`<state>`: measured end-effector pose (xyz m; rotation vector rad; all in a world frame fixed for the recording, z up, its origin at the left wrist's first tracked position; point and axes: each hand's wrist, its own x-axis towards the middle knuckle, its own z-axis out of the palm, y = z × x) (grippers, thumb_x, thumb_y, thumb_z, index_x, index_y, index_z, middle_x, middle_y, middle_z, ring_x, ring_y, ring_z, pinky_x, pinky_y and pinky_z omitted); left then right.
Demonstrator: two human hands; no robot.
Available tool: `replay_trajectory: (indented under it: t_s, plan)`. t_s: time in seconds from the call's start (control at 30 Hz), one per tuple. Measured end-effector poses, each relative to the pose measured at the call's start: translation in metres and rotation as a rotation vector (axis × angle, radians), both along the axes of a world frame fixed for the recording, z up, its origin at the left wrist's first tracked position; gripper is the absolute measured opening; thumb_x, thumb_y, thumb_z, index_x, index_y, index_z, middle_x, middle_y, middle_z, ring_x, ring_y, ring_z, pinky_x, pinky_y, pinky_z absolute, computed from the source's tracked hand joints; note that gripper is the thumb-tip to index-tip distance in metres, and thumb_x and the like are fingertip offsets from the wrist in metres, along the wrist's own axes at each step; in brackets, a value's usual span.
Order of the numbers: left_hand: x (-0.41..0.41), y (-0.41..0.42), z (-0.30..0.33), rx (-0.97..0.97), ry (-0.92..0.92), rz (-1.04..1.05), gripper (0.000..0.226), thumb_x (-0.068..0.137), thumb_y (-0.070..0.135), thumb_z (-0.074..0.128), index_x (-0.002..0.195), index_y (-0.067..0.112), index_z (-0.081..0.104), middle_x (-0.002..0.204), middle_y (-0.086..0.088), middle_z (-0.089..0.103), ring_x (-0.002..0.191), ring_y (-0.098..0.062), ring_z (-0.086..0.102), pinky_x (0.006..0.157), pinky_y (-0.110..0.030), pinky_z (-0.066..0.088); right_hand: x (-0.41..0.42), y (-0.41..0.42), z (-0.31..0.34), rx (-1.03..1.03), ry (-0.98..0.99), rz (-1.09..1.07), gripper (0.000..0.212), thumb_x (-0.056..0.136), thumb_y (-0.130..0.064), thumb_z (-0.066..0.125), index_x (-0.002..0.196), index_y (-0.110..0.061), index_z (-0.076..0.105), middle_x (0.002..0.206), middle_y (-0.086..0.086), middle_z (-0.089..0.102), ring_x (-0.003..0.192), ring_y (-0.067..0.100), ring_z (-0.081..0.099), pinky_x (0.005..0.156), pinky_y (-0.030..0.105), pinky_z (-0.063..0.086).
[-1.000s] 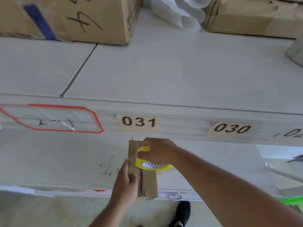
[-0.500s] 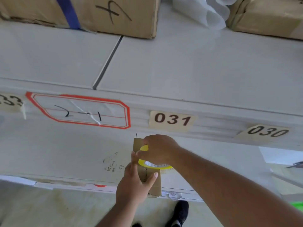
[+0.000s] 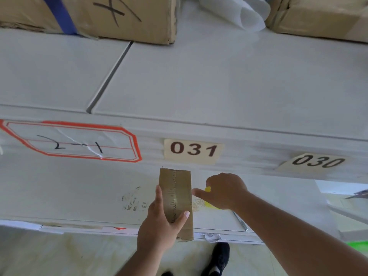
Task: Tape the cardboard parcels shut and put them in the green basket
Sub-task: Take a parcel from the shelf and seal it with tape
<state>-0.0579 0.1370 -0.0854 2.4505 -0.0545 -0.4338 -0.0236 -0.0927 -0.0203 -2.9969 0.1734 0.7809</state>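
A small flat cardboard parcel (image 3: 176,188) lies on the lower white shelf, its long side pointing away from me, with a seam down its middle under clear tape. My left hand (image 3: 161,226) grips its near end, thumb on the right edge and a finger along the left edge. My right hand (image 3: 224,191) holds a yellow tape roll (image 3: 208,197) just right of the parcel, mostly hidden under the palm. A sliver of the green basket (image 3: 358,246) shows at the right edge.
The upper white shelf (image 3: 199,86) carries large cardboard boxes (image 3: 111,14) (image 3: 318,16) and white wrapping foam (image 3: 237,10) at the back. Labels 031 (image 3: 192,151) and 030 (image 3: 316,161) sit on its front edge. My black shoe (image 3: 218,257) stands on the floor below.
My right hand has moved the tape roll off the top of the parcel to its right side. My left hand has shifted over the parcel's near end and grips it.
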Motion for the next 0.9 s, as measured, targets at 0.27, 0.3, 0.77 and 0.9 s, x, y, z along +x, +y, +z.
replay_trajectory:
  t_s: [0.27, 0.3, 0.77, 0.9]
  plan:
    - [0.001, 0.000, -0.003, -0.001, 0.023, 0.002, 0.116, 0.074, 0.091, 0.050, 0.149, 0.055, -0.031, 0.157, 0.012, 0.037, 0.118, -0.015, 0.063, 0.083, -0.037, 0.057, -0.004, -0.003, -0.030, -0.022, -0.020, -0.021, 0.080, 0.091, -0.088, 0.023, 0.105, -0.026, 0.071, 0.098, -0.006, 0.071, 0.097, 0.020, 0.067, 0.079, 0.035, 0.051]
    - [0.001, 0.000, -0.003, 0.003, 0.026, 0.003, 0.116, 0.074, 0.091, 0.050, 0.149, 0.054, -0.031, 0.157, 0.012, 0.037, 0.119, -0.014, 0.063, 0.084, -0.037, 0.057, -0.003, -0.003, -0.034, -0.010, -0.012, -0.035, 0.080, 0.090, -0.089, 0.024, 0.104, -0.026, 0.071, 0.097, -0.007, 0.071, 0.096, 0.020, 0.067, 0.079, 0.035, 0.052]
    - [-0.012, -0.043, 0.003, 0.372, -0.023, -0.182, 0.109, 0.080, 0.081, 0.039, 0.163, 0.029, -0.009, 0.169, -0.006, -0.025, 0.157, -0.034, -0.016, 0.115, -0.062, 0.029, -0.006, 0.000, -0.044, 0.088, -0.013, -0.117, 0.076, 0.090, -0.089, 0.027, 0.107, -0.028, 0.069, 0.098, -0.008, 0.071, 0.100, 0.020, 0.066, 0.081, 0.034, 0.051]
    - [0.000, -0.041, 0.013, 0.370, 0.033, -0.189, 0.105, 0.080, 0.061, 0.046, 0.162, 0.032, -0.011, 0.167, 0.001, -0.029, 0.156, -0.031, -0.018, 0.111, -0.050, 0.038, -0.014, -0.002, -0.038, 0.187, -0.007, -0.195, 0.069, 0.090, -0.086, 0.034, 0.112, -0.031, 0.069, 0.108, -0.009, 0.070, 0.103, 0.021, 0.064, 0.082, 0.034, 0.049]
